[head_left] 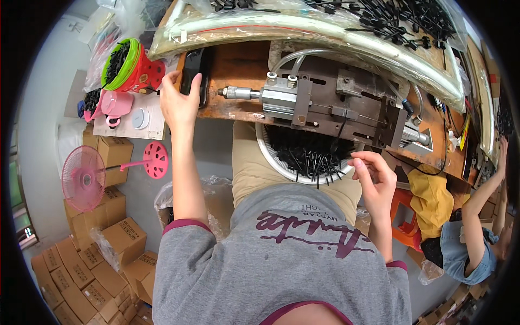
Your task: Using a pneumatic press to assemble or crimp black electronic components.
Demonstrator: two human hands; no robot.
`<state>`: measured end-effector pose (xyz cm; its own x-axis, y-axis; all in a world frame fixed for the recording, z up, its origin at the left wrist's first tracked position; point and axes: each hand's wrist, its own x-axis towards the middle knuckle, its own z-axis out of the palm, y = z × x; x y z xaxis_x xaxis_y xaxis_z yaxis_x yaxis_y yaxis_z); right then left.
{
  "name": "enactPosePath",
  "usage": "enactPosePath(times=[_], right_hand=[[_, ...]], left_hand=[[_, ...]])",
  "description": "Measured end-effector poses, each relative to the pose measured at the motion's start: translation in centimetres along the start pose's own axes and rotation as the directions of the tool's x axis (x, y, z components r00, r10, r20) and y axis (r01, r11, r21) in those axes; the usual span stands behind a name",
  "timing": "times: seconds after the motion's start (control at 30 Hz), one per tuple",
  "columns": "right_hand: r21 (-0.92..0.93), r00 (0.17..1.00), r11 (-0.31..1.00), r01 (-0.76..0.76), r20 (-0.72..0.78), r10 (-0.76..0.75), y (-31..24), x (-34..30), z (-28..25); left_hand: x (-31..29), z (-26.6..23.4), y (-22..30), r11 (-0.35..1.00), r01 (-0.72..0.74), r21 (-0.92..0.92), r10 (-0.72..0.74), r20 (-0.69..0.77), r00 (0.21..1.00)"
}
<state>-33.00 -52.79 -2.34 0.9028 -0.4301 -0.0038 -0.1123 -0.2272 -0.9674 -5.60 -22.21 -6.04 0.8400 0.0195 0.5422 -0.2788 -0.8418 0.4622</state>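
Observation:
My left hand (180,105) is raised at the left end of the wooden workbench (233,67), its fingers and thumb apart with nothing in them. Beside its thumb lies a dark, flat, phone-like object (203,89). My right hand (376,176) hovers at the right rim of a round white basin (265,154), fingers loosely bent and apart, with nothing visible in them. Several thin black plastic parts with stems (314,160) fill the basin on my lap. Just above it sits a metal fixture (346,92) with an air cylinder (279,100). A thin black piece (342,127) hangs from the fixture's front.
A padded, plastic-wrapped ledge (260,26) behind the fixture carries more black parts (403,24). A red and green bucket (138,70), pink cup (115,104) and pink fan (84,177) stand left. Cardboard boxes (122,238) fill the lower left. Another person (470,238) sits right.

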Motion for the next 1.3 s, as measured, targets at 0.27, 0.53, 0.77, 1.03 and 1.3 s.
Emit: enactPosePath(times=[0.27, 0.53, 0.77, 1.03, 1.3], right_hand=[[-0.127, 0.988, 0.981, 0.149, -0.007, -0.151, -2.9, 0.7, 0.7], [-0.264, 0.926, 0.894, 0.363, -0.001, -0.376, -5.7, 4.5, -1.1], [-0.697, 0.760, 0.560, 0.448, -0.033, -0.649, -9.7, 14.2, -4.1], [-0.930, 0.880, 0.153, 0.334, 0.250, -0.405, -9.1, 25.1, -5.8], [-0.943, 0.958, 0.210, 0.258, 0.221, -0.185, -9.3, 28.7, -5.1]], left_hand=[[3.8, 3.0, 0.4, 0.896, 0.133, 0.423, -0.272, 0.288, 0.918], [3.5, 3.2, 0.1, 0.921, 0.038, 0.387, -0.138, 0.233, 0.963], [3.5, 1.5, 0.7, 0.932, 0.175, 0.318, -0.286, 0.349, 0.892], [-4.4, -3.1, 5.2, 0.967, -0.019, -0.255, 0.035, 0.059, 0.998], [-10.2, -4.9, 11.2, 0.772, -0.395, -0.498, 0.489, 0.070, 0.869]])
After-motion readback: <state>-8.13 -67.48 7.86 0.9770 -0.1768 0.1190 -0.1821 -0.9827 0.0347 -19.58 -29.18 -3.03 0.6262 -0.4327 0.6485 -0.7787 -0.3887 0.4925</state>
